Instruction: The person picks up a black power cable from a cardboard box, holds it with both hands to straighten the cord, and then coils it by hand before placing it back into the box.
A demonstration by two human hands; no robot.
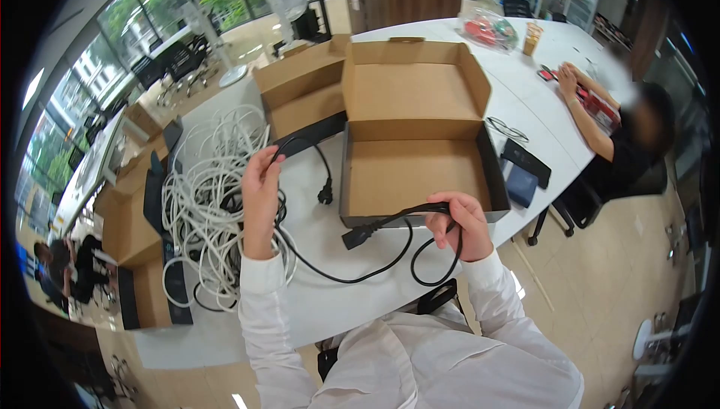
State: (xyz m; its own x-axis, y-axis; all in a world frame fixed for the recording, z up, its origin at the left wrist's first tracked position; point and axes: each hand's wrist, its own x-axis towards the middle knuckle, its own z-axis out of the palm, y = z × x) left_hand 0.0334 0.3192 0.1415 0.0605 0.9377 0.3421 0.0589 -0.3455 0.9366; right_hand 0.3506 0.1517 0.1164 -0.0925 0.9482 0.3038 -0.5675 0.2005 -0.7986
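A black power cable [350, 281] runs in a loose curve between my two hands. My left hand [262, 181] pinches it near the end with the plug [325, 193], which hangs to the right of the fingers. My right hand [461, 227] is closed on gathered loops of the cable, with the connector [358, 237] sticking out to the left. Just beyond the hands, an open cardboard box [415, 176] stands with its lid raised and nothing inside. A tangled heap of white cables [214, 184], with some black ones among them, lies left of my left hand.
More open boxes stand behind [304, 90] and at the left [146, 289]. Right of the central box lie a thin cable [508, 130], a black pouch [527, 161] and a dark blue item [521, 186]. A person [637, 128] sits at the table's right side, near a cup [532, 38].
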